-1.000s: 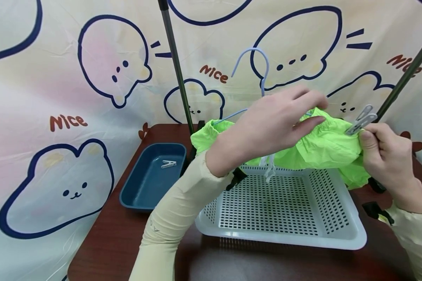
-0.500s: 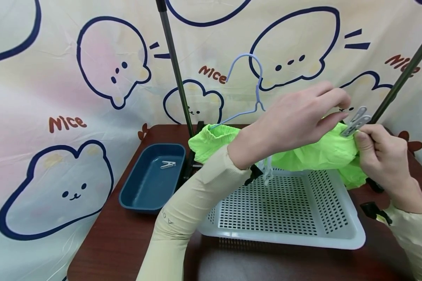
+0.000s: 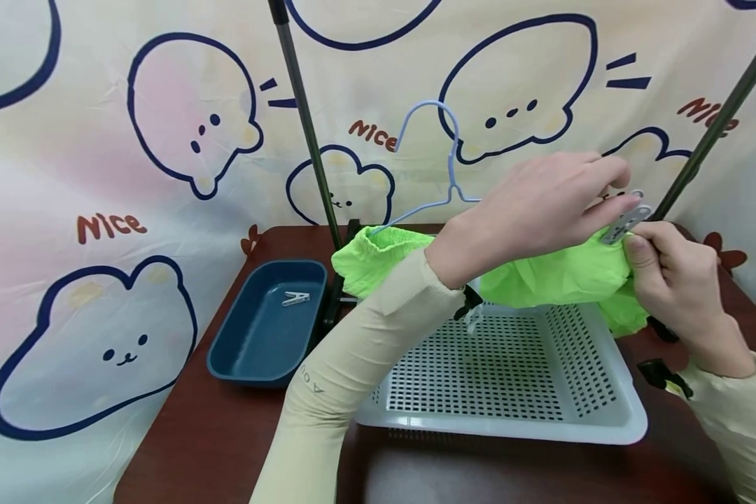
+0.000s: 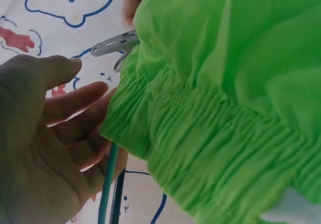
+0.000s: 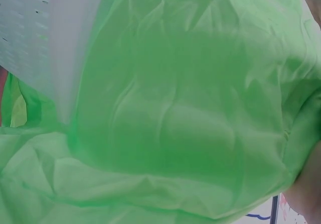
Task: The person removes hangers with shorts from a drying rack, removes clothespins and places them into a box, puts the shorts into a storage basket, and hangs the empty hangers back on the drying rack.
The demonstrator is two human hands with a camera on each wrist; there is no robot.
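Note:
Bright green shorts (image 3: 554,276) with a gathered elastic waistband (image 4: 165,108) hang on a blue wire hanger (image 3: 451,150). My right hand (image 3: 683,280) grips the fabric at their right end. Beside its fingers a grey clothespin (image 3: 626,224) is clamped on the waistband. My left hand (image 3: 532,206) reaches across above the shorts, its thumb near the clothespin's handle ends. In the left wrist view, thumb and fingers of the left hand (image 4: 55,118) are spread apart, holding nothing. White drawstring ends (image 3: 474,318) dangle below, partly hidden by the left sleeve. Green cloth (image 5: 175,108) fills most of the right wrist view.
A pale perforated basket (image 3: 498,423) stands under the shorts on the dark brown table (image 3: 227,448). To the left, a blue tray (image 3: 261,350) holds a white clothespin (image 3: 296,298). Dark poles (image 3: 305,119) rise on both sides before a patterned curtain (image 3: 183,126).
My left hand has moved right along the waistband toward the clothespin. The hanger hook has shifted left and down. The right hand keeps its hold on the shorts.

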